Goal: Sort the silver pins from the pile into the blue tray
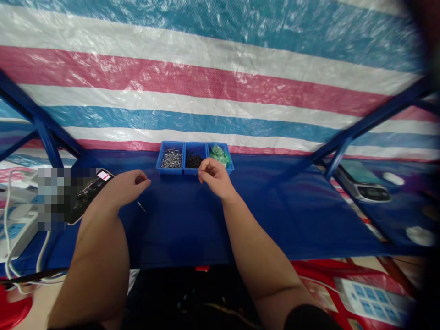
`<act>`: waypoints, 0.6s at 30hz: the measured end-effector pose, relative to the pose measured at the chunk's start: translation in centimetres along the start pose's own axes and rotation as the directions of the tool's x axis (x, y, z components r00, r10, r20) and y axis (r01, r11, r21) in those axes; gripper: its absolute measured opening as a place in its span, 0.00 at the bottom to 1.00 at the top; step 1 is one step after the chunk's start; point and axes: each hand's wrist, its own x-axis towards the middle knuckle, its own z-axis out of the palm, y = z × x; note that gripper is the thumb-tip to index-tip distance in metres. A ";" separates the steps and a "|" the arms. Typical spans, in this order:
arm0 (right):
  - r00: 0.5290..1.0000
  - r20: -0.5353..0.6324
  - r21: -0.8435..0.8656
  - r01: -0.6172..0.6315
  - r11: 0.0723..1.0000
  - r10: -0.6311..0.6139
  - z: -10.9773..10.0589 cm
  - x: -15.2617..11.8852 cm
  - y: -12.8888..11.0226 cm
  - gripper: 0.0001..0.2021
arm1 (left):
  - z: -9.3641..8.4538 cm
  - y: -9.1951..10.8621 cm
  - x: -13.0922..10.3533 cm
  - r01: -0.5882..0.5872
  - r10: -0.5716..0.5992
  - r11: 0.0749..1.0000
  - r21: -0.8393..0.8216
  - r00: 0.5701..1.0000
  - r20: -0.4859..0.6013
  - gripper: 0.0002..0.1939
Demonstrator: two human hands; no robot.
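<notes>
Both hands hover curled before the 3-bin blue tray, right hand pinching something too small to tell, left hand loosely closed, 1 screw on the table.

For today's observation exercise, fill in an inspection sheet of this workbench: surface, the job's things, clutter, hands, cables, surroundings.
Surface: blue table, covered in blue cloth or sheet.
Job's things: blue three-part tray at the back edge; silver screws in its left part, black screws in the middle, green plastic pieces in the right. A thin silver pin lies loose on the table.
Clutter: black handheld device at the left; digital scale at the right.
Hands: left hand curled above the table near the pin; right hand pinched shut just in front of the tray, contents too small to tell.
Cables: white cables and a power strip at far left.
Surroundings: striped tarpaulin behind, blue metal frame.
</notes>
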 end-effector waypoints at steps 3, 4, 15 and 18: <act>0.982 -0.188 -0.072 -0.005 0.997 -0.008 0.9 0.5 0.9 0.14 | 1.1 -1.3 -1.9 0.023 -0.024 1.000 0.015 0.990 0.140 0.21; 0.979 -0.204 -0.105 -0.020 0.994 -0.002 1.1 0.5 1.1 0.16 | 1.6 -1.6 -2.5 0.026 -0.031 0.999 0.040 0.991 0.131 0.21; 0.998 -0.059 -0.352 -0.029 0.935 0.008 0.7 -0.2 1.0 0.06 | 5.3 0.6 -4.0 0.035 -0.028 0.985 0.166 0.999 -0.043 0.14; 1.000 0.014 -0.351 0.006 0.936 -0.001 0.7 -0.3 0.5 0.06 | 5.4 1.5 -3.7 0.025 -0.017 0.984 0.179 0.999 -0.046 0.11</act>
